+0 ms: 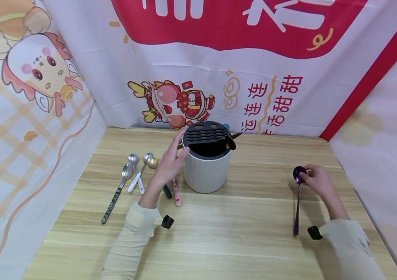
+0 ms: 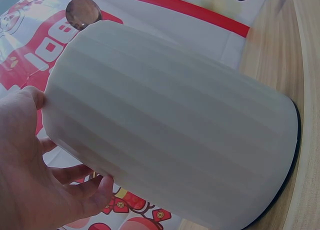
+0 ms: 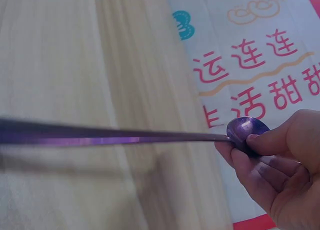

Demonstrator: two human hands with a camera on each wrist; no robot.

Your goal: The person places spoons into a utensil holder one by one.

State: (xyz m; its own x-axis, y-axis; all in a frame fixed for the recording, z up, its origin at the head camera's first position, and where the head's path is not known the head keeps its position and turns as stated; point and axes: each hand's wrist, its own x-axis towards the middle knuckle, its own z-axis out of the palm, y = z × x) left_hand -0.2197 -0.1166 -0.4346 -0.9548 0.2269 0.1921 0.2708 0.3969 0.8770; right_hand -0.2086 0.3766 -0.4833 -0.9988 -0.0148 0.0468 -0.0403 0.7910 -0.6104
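Note:
My right hand (image 1: 319, 179) pinches a long purple spoon (image 1: 297, 210) by its bowl, thumb on the inside; the thin handle points toward me. In the right wrist view, the shiny purple bowl (image 3: 245, 130) sits between thumb and fingers. At the middle of the table stands a white ribbed utensil holder (image 1: 206, 175) with a dark slotted lid. My left hand (image 1: 171, 161) grips its left side near the top, thumb by the rim and fingers behind. A dark spoon (image 1: 231, 143) sticks out of the holder's opening at the right.
Left of the holder lie several spoons: one with a black patterned handle (image 1: 114, 202), white-handled ones (image 1: 135, 182), a gold-bowled one (image 1: 152, 163) and a pink handle (image 1: 176, 194). Printed cloth (image 1: 275, 66) hangs behind the wooden table (image 1: 240, 233) and at both sides.

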